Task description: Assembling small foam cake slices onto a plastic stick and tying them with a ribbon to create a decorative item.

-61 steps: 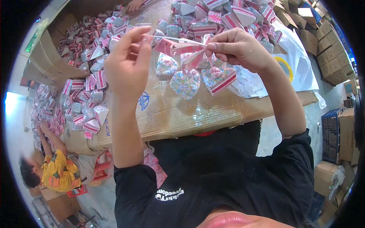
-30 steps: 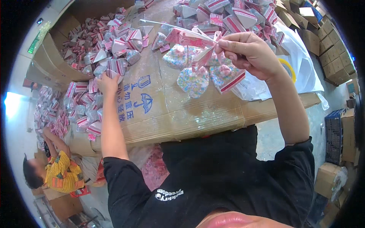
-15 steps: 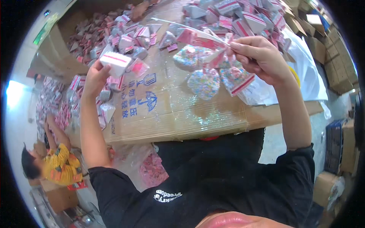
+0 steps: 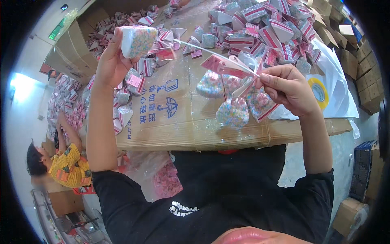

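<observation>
Above the cardboard [image 4: 170, 118], left hand [image 4: 111, 65] raised — grip closed on a candy packet [image 4: 138, 40].

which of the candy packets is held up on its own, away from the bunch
The sprinkle-filled triangular packet in the left hand, raised over the cardboard at upper left; the others hang bunched from the right hand or lie piled.

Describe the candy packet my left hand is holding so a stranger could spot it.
Start at the flattened cardboard sheet covering the table, then go to its upper left corner. There the left hand lifts one clear wedge-shaped packet of pastel sprinkles. Unlike the packets lying around, it is raised in the air.
</observation>
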A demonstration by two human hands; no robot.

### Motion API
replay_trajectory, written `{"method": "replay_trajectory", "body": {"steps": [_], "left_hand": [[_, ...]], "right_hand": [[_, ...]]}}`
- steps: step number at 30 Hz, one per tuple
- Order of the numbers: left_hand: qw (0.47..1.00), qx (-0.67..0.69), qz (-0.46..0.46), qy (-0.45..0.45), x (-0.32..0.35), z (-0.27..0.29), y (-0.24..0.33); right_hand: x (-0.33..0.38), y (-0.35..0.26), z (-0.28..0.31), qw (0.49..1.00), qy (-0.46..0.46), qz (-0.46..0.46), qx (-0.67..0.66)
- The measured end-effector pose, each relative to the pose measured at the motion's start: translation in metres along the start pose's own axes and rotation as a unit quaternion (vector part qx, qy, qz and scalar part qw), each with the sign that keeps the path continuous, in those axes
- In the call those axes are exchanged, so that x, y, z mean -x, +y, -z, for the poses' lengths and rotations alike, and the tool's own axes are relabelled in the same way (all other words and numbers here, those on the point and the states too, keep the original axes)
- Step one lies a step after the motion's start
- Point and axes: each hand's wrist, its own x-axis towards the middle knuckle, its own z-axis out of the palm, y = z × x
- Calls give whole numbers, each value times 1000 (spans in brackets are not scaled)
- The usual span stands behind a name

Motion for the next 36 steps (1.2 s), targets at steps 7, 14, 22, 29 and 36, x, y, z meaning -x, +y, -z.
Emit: {"method": "replay_trajectory", "body": {"steps": [7, 14, 22, 29, 36], "left_hand": [[999, 24, 6, -36, 3, -51, 1], [994, 38, 39, -94, 7, -69, -1], [994, 32, 13, -108, 42, -101, -34], [983, -113, -59, -131, 43, -98, -62], [867, -415, -225, -159, 60, -96, -72]], "right_hand": [[-2, 5, 11, 1000, 14, -1, -23], [-5, -3, 16, 999, 2, 30, -18], [-2, -9, 18, 999, 13, 39, -35], [-3, -9, 19, 998, -6, 52, -38], [-6, -14, 12, 998, -16, 45, -27]]}}
